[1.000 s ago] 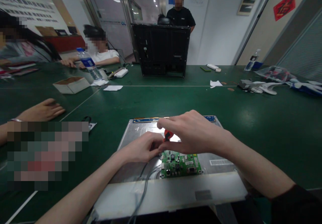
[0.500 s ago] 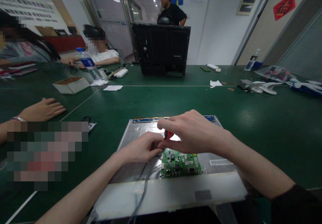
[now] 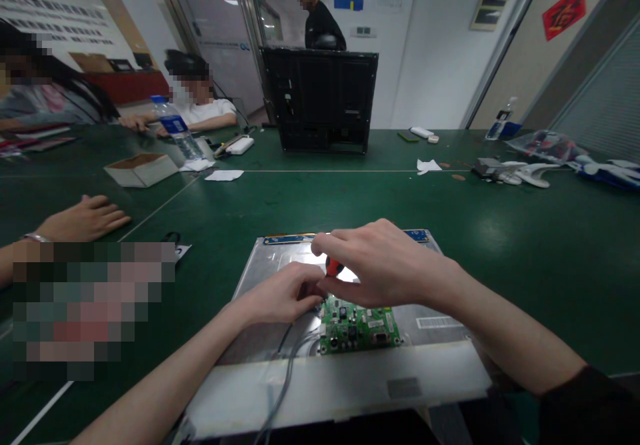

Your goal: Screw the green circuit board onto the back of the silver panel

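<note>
A silver metal panel (image 3: 440, 298) lies flat on the green table in front of me. A green circuit board (image 3: 359, 328) sits on its near half, with grey cables (image 3: 287, 365) running off toward me. My right hand (image 3: 385, 261) is closed round the red and black handle of a screwdriver (image 3: 333, 267), held upright over the board's far left corner. My left hand (image 3: 283, 293) is curled beside it, fingertips pinched at the tool's lower end; what they hold is hidden.
Another person's hand (image 3: 85, 218) rests flat on the table at the left. A cardboard box (image 3: 141, 167) and a water bottle (image 3: 175, 128) stand beyond it. A black monitor shell (image 3: 320, 98) stands upright at the far side. White parts (image 3: 520, 173) lie at the right.
My hands have hardly moved; the red handle has turned slightly in my right hand. The standing person behind the monitor shell has walked to the left.
</note>
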Tool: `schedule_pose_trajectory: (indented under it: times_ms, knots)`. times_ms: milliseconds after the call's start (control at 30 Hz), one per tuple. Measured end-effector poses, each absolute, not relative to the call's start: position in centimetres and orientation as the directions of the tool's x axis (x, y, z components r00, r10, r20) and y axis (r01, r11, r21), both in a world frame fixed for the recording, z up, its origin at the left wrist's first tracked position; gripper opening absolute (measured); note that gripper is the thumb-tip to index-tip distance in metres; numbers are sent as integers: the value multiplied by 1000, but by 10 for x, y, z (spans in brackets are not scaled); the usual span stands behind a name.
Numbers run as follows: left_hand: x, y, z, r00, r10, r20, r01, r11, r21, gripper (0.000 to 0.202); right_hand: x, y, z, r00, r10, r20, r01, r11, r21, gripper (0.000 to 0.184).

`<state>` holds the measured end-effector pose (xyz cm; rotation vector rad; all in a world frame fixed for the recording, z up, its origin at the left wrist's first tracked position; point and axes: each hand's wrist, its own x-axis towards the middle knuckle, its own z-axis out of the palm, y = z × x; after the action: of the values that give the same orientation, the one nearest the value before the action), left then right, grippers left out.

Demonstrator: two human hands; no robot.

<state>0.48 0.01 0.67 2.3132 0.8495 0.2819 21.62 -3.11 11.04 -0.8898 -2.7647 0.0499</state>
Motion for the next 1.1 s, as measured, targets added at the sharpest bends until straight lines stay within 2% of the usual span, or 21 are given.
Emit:
schedule_pose_trajectory:
  times_ms: [133,300,433,933,1100]
  knots:
    - [5,0,9,772,635,-21,495,-580,647,5,216,-30,111,-782,591,200,587,805,-83,17]
    - [5,-1,8,773,634,-20,487,-572,660,13,216,-32,110,-782,583,221,585,808,-65,14]
    - [4,-2,3,753,658,7,503,-582,639,11,217,-33,109,-791,566,232,565,821,-78,20]
    - [4,-1,7,766,643,-13,492,-573,656,11,215,-32,110,-784,585,210,583,809,-74,16]
    - [4,-1,3,760,650,-1,503,-588,633,8,216,-33,109,-792,569,222,566,820,-82,23]
